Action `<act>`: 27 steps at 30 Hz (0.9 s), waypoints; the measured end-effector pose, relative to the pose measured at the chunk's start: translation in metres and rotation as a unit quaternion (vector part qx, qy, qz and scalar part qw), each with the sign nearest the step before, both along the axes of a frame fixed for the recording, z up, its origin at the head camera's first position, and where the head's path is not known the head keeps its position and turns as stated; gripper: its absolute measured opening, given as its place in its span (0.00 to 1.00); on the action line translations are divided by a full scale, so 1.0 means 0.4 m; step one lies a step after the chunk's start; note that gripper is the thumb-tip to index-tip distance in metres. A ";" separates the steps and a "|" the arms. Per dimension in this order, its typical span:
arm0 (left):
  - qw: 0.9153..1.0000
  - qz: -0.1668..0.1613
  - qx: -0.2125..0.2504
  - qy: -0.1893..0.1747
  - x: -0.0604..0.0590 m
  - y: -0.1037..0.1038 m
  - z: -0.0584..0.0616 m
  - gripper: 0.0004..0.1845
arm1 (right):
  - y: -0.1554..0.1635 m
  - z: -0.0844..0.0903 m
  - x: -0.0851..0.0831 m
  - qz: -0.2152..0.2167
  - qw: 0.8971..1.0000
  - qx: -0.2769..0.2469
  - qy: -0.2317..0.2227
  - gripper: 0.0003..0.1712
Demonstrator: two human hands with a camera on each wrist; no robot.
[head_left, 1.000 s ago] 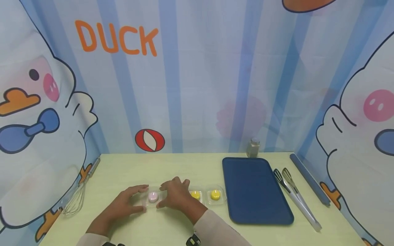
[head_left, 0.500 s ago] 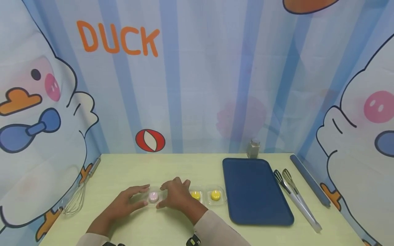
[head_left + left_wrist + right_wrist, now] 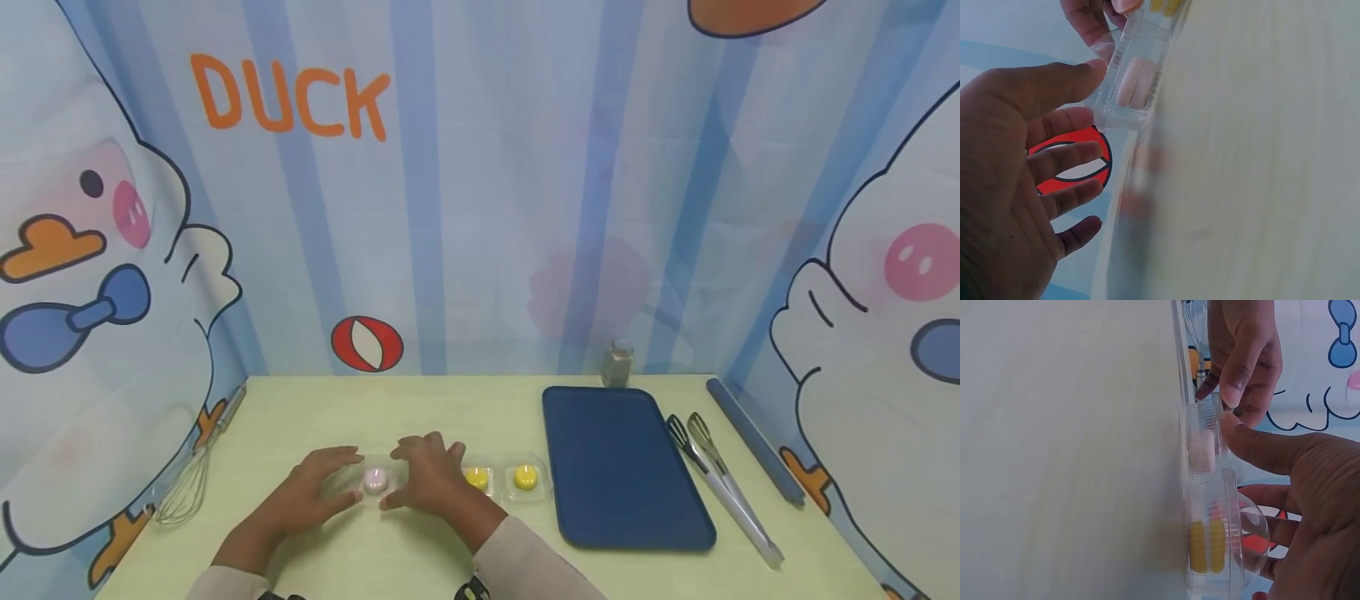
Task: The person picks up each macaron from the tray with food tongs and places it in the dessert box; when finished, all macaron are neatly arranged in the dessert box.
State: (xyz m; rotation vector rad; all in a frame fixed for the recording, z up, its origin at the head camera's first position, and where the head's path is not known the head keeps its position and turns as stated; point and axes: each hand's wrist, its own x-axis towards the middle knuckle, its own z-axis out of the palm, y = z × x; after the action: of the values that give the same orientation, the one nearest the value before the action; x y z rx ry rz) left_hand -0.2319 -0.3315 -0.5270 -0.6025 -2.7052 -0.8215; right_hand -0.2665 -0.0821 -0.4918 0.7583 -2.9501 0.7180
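A pink macaron (image 3: 375, 481) sits in a small clear plastic box (image 3: 1161, 39) on the table, at the left end of a row. My left hand (image 3: 318, 490) has its thumb on the near edge of this box and its fingers at the far edge, round the left corner. From the other side my right hand (image 3: 429, 477) holds the same box, its thumb tip on the near rim and its fingers behind. Two yellow macarons (image 3: 525, 477) in clear boxes show right of the hands. My right hand hides the middle of the row from above.
A blue tray (image 3: 626, 467) lies to the right, with tongs (image 3: 723, 487) beside it and a dark blue bar (image 3: 753, 440) along the edge. A small glass shaker (image 3: 618, 363) stands behind the tray. At the left edge lies a whisk (image 3: 187, 483). A printed curtain (image 3: 495, 183) hangs behind.
My left thumb has moved slightly up and inward against the box, and the fingers of both hands have shifted a little. The pink macaron's box stays in place.
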 end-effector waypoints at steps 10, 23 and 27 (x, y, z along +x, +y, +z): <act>0.997 0.059 -0.057 -0.005 0.038 0.026 0.051 0.31 | 0.056 0.021 0.017 0.007 1.000 -0.020 0.023 0.39; 0.973 0.182 -0.142 -0.021 0.099 0.105 0.091 0.42 | 0.230 0.038 0.049 0.003 0.997 -0.027 0.073 0.35; 0.967 0.203 -0.144 -0.058 0.106 0.126 0.089 0.47 | 0.284 0.030 0.058 -0.007 0.995 -0.022 0.093 0.36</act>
State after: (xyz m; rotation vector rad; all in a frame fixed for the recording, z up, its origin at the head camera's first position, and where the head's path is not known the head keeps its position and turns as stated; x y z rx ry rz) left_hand -0.1896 -0.2813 -0.4913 -0.0377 -2.9277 -0.3713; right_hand -0.2431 0.0316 -0.4800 0.7554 -2.7619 0.6695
